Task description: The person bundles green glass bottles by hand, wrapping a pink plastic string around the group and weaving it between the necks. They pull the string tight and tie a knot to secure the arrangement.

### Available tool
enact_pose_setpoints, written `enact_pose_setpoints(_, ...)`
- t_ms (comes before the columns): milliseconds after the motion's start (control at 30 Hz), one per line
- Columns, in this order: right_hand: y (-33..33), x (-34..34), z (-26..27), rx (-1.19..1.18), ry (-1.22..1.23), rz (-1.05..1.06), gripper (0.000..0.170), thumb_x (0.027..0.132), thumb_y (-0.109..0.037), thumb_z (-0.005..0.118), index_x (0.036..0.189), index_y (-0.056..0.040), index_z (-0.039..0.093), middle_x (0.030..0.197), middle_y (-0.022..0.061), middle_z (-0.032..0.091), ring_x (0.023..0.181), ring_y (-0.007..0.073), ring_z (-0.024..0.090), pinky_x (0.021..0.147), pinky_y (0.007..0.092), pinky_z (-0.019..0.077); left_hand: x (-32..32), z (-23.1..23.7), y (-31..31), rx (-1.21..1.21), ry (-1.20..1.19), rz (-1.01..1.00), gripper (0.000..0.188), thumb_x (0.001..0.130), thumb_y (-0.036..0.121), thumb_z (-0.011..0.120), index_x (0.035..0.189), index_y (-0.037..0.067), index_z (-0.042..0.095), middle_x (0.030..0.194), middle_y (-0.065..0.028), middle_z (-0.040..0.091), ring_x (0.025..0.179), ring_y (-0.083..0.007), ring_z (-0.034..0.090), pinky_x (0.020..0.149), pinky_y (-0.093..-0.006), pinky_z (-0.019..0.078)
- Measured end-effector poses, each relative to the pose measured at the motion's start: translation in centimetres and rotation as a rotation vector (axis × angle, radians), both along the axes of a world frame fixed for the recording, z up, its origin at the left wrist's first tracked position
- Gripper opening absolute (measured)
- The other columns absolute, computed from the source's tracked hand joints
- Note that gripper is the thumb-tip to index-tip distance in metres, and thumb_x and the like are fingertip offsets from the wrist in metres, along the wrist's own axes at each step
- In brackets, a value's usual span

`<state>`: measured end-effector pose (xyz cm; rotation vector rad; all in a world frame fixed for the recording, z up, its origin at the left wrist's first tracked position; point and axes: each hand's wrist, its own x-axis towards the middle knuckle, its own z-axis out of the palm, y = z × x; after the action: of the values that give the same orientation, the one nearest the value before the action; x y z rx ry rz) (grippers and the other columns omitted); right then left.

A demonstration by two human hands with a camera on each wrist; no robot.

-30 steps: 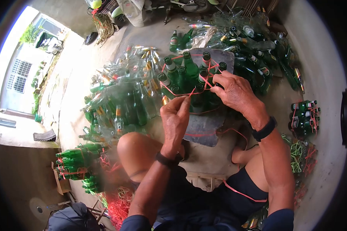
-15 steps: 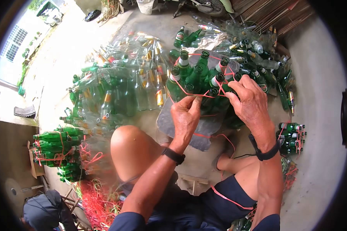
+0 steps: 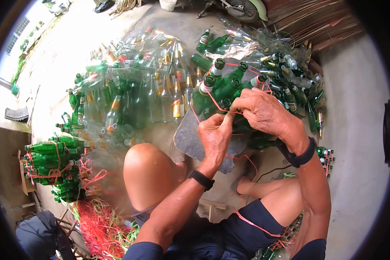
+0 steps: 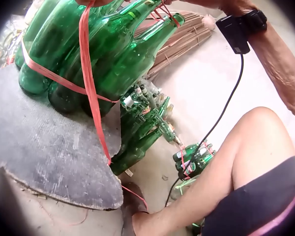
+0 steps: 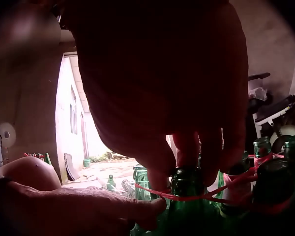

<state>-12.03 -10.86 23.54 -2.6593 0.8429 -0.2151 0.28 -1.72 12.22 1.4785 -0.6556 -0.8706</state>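
Note:
Green glass bottles (image 3: 199,102) stand upright in a cluster on a grey slab (image 3: 188,141). Red plastic strap (image 3: 213,100) runs around their necks, and a lower band (image 4: 54,74) circles their bodies. At the near side of the necks, my left hand (image 3: 216,136) pinches the strap between thumb and index finger. My right hand (image 3: 266,113) meets it there from the right, curled fingers gripping the strap beside a bottle neck (image 5: 187,182). A length of strap (image 4: 90,83) hangs from the left hand past the slab's edge. The right hand hides several of the bottles in the head view.
Loose clear and green bottles (image 3: 149,93) lie piled left, with more (image 3: 292,82) at the back right. Strapped green bundles (image 3: 52,158) stand far left. Tangled red strap (image 3: 102,223) lies near the left leg. A black cable (image 4: 231,93) hangs from the right wrist.
My right hand has moved left and down to the left hand, closing the gap between them. The head view has shifted, so the bottle cluster appears farther right.

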Motion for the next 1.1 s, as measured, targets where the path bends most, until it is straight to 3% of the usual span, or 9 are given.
enact_pose_setpoints(233, -0.1, 0.4, 0.3, 0.067, 0.030, 0.004, 0.018, 0.086, -0.002, 0.059, 0.098, -0.0105, 0.071, 0.093, 0.0106, 0.064, 0.097, 0.0348, 0.063, 0.086, 0.0459, 0.0508, -0.3, -0.6, 0.2, 0.012, -0.057, -0.001, 0.034, 0.095, 0.028, 0.079, 0.078, -0.001, 0.074, 0.056, -0.0101, 0.062, 0.051, -0.0101, 0.052, 0.052, -0.0347, 0.0447)
enact_pose_setpoints(300, -0.3, 0.3, 0.4, 0.128, 0.035, -0.008, 0.019, 0.086, -0.002, 0.059, 0.099, -0.0097, 0.071, 0.093, 0.0120, 0.064, 0.097, 0.0352, 0.062, 0.087, 0.0462, 0.0500, -0.4, -0.6, 0.2, 0.007, -0.096, 0.014, 0.030, 0.094, 0.024, 0.077, 0.078, -0.001, 0.073, 0.061, -0.0142, 0.065, 0.051, -0.0173, 0.059, 0.054, -0.0370, 0.0472)
enact_pose_setpoints(400, -0.8, 0.4, 0.5, 0.159, 0.087, 0.035, 0.022, 0.087, -0.002, 0.058, 0.101, -0.0094, 0.072, 0.094, 0.0148, 0.064, 0.098, 0.0369, 0.062, 0.087, 0.0474, 0.0497, -0.5, -0.6, 0.2, 0.024, -0.109, 0.003, 0.026, 0.093, 0.021, 0.075, 0.080, 0.000, 0.074, 0.065, -0.0162, 0.068, 0.053, -0.0240, 0.064, 0.057, -0.0388, 0.0494)
enact_pose_setpoints(633, -1.7, 0.8, 0.8, 0.208, 0.197, 0.072, 0.029, 0.088, -0.002, 0.054, 0.105, -0.0096, 0.075, 0.093, 0.0180, 0.061, 0.098, 0.0397, 0.062, 0.088, 0.0500, 0.0491, -0.6, -0.2, 0.4, 0.031, -0.120, 0.011, 0.025, 0.095, 0.022, 0.073, 0.082, 0.000, 0.074, 0.067, -0.0173, 0.068, 0.057, -0.0262, 0.068, 0.059, -0.0403, 0.0510)
enact_pose_setpoints(733, -1.5, 1.0, 1.2, 0.179, 0.246, 0.092, 0.024, 0.089, -0.004, 0.055, 0.101, -0.0092, 0.075, 0.094, 0.0172, 0.058, 0.097, 0.0388, 0.062, 0.085, 0.0501, 0.0503, -0.5, 0.1, 0.4, 0.046, -0.097, -0.006, 0.027, 0.095, 0.023, 0.073, 0.082, 0.000, 0.074, 0.068, -0.0178, 0.069, 0.058, -0.0277, 0.069, 0.059, -0.0407, 0.0512)
enact_pose_setpoints(900, -0.5, 1.3, 2.0, -0.226, 0.306, 0.174, 0.008, 0.089, -0.010, 0.063, 0.088, -0.0104, 0.070, 0.096, 0.0112, 0.057, 0.094, 0.0301, 0.063, 0.074, 0.0455, 0.0522, -0.7, 0.0, 0.4, 0.048, -0.087, -0.007, 0.030, 0.097, 0.027, 0.072, 0.082, 0.000, 0.074, 0.069, -0.0183, 0.069, 0.059, -0.0306, 0.069, 0.060, -0.0422, 0.0513)
enact_pose_setpoints(933, -0.5, 1.4, 2.1, -0.224, 0.306, 0.176, 0.008, 0.089, -0.010, 0.063, 0.088, -0.0104, 0.070, 0.096, 0.0112, 0.057, 0.094, 0.0301, 0.063, 0.074, 0.0455, 0.0522, -0.7, 0.0, 0.4, 0.050, -0.087, -0.006, 0.030, 0.097, 0.027, 0.072, 0.082, 0.000, 0.074, 0.069, -0.0183, 0.069, 0.059, -0.0306, 0.069, 0.060, -0.0422, 0.0513)
enact_pose_setpoints(1000, -0.6, 1.6, 2.5, -0.364, 0.364, 0.257, 0.001, 0.085, -0.011, 0.065, 0.085, -0.0113, 0.065, 0.093, 0.0088, 0.053, 0.091, 0.0277, 0.059, 0.076, 0.0415, 0.0500, -0.7, 0.0, 0.4, -0.005, -0.069, -0.001, 0.031, 0.099, 0.020, 0.073, 0.081, -0.006, 0.072, 0.058, -0.0015, 0.059, 0.059, -0.0054, 0.049, 0.052, -0.0312, 0.0423)
enact_pose_setpoints(1100, -0.8, 1.9, 3.4, -0.474, 0.409, 0.299, 0.002, 0.084, -0.014, 0.067, 0.085, -0.0149, 0.068, 0.096, 0.0044, 0.059, 0.093, 0.0239, 0.064, 0.075, 0.0395, 0.0512, -0.8, 0.1, 0.4, -0.008, -0.101, 0.007, 0.032, 0.100, 0.021, 0.073, 0.081, -0.006, 0.072, 0.059, -0.0024, 0.061, 0.059, -0.0055, 0.050, 0.052, -0.0314, 0.0429)
